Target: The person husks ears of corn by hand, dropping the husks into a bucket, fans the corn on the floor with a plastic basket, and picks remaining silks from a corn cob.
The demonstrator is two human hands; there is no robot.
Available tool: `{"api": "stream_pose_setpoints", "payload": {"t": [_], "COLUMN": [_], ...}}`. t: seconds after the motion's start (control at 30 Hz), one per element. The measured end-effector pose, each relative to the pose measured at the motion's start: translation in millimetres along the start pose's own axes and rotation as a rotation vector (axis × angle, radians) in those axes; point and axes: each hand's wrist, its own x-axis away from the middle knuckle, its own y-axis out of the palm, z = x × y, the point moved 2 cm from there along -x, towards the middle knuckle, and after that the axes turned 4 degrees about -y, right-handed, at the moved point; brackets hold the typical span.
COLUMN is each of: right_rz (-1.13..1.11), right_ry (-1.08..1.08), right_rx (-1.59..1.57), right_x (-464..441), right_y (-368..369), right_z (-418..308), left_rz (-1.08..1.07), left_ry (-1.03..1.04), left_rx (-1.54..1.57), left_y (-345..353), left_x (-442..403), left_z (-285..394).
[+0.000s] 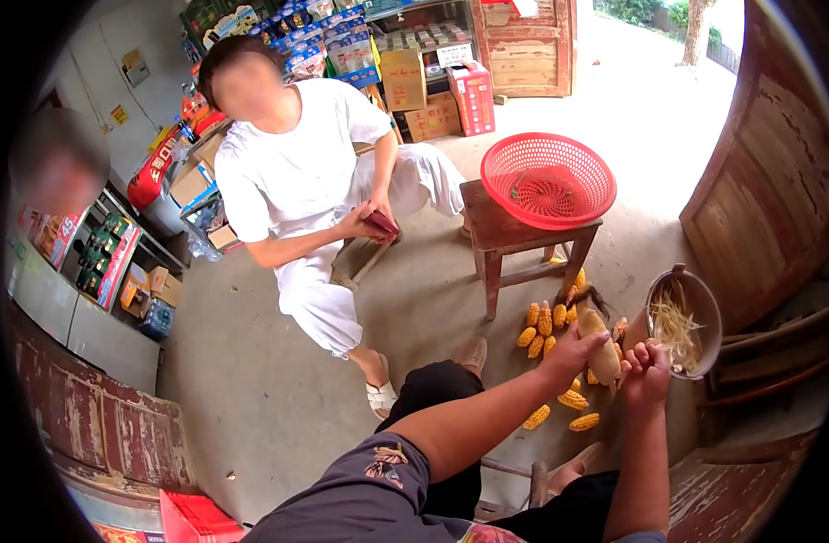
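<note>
An ear of corn in a pale husk [598,351] is held in my left hand [573,351], its dark silk end pointing up and away. My right hand [646,369] is closed near the lower end of the ear, its fingers pinched together; what they grip is too small to make out. Several bare yellow cobs [546,319] lie on the floor around and beyond the ear. To the right of my right hand stands a bucket [711,312] holding pale husk strips [675,326].
A red plastic basket [548,181] sits on a wooden stool [496,237] ahead. At the left a seated person in white [292,172] holds a dark red object [381,222]. Another person is at the far left. Wooden doors [758,181] stand at the right.
</note>
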Motion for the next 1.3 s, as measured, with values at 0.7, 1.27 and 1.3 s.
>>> {"api": "stream_pose_setpoints", "payload": {"t": [0.7,1.27,1.3], "right_rz": [-0.282,-0.292,-0.289], "right_ry": [0.104,0.123,0.118], "right_rx": [0.884,0.854,0.855], "right_x": [14.2,26.8,25.2], "right_y": [21.7,26.3,25.5], "right_z": [10.9,-5.9,-7.0], "left_rz": [0.030,-0.053,-0.058], "left_ry": [0.029,-0.074,-0.075], "left_rx": [-0.269,-0.308,-0.309], "left_y": [-5.1,9.8,10.2], "left_x": [9.2,16.2,16.1], "left_z": [8.3,10.9,13.3]}}
